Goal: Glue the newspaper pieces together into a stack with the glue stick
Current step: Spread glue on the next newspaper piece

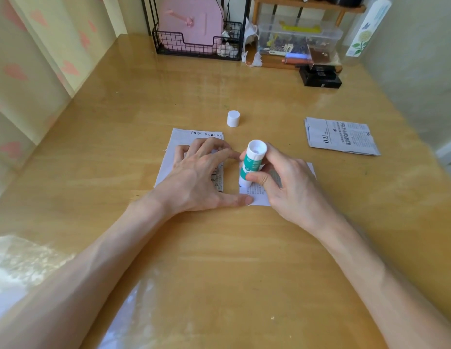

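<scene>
Gluing step, by the look of it — the right hand point(282, 177) pinched the glue stick point(252, 163) between thumb and fingers, just nearer than the cap point(233, 118), its lower end on a newspaper piece point(257, 199). The left hand point(199, 172) lay spread, fingers pressing paper flat. Which end pointed down was hard to tell. Next move probably needed even strokes — then a sheet from the spare pile point(342, 137), right of the cap.
</scene>
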